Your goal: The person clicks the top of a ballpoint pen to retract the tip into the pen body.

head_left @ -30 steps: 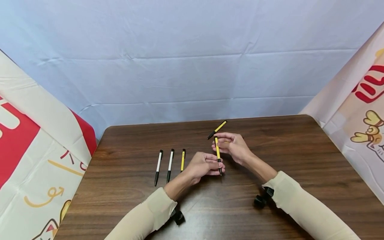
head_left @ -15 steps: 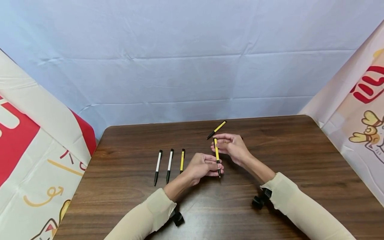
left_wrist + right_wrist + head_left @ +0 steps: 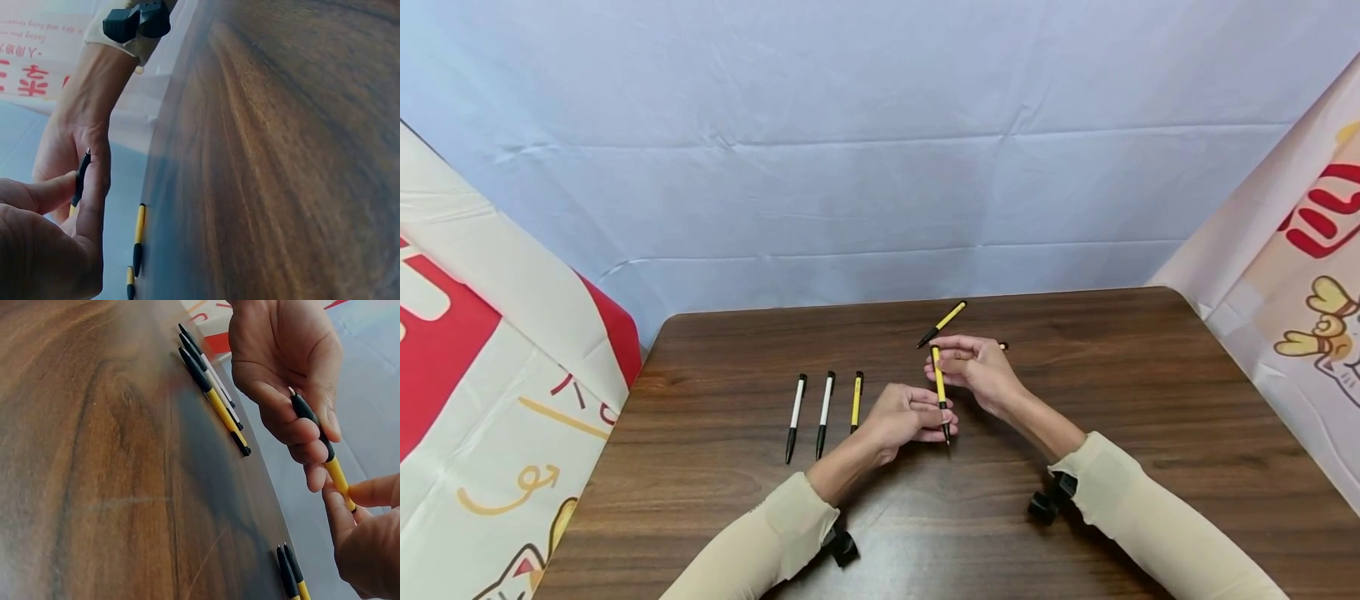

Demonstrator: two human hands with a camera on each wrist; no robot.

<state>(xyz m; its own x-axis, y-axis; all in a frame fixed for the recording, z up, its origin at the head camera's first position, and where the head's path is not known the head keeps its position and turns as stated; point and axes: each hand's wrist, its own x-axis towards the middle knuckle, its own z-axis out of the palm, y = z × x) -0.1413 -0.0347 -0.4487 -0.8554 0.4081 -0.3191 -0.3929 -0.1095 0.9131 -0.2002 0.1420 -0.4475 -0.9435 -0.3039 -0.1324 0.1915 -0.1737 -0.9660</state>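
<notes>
Both hands hold one yellow pen with a black grip (image 3: pixel 938 377) above the table, its tip towards the person. My left hand (image 3: pixel 901 419) pinches the black grip end between thumb and fingers. At the other end, my right hand (image 3: pixel 981 372) pinches the yellow barrel near its top. In the right wrist view, a metal point shows at the tip of the held pen (image 3: pixel 336 472). To the left lie two white pens (image 3: pixel 797 417) and a yellow pen (image 3: pixel 857 400), side by side; the left forearm hides the yellow one's lower end.
Beyond the right hand, another yellow pen (image 3: pixel 942 325) lies slantwise on the brown wooden table (image 3: pixel 715 358). One more pen's end (image 3: pixel 1003 345) shows behind that hand, the rest hidden. A pale cloth (image 3: pixel 880 167) hangs behind the table; printed cloths hang at both sides.
The hands and the held pen have shifted slightly left and a little nearer the person. The pen end behind the right hand shows more now. Both hands keep their hold.
</notes>
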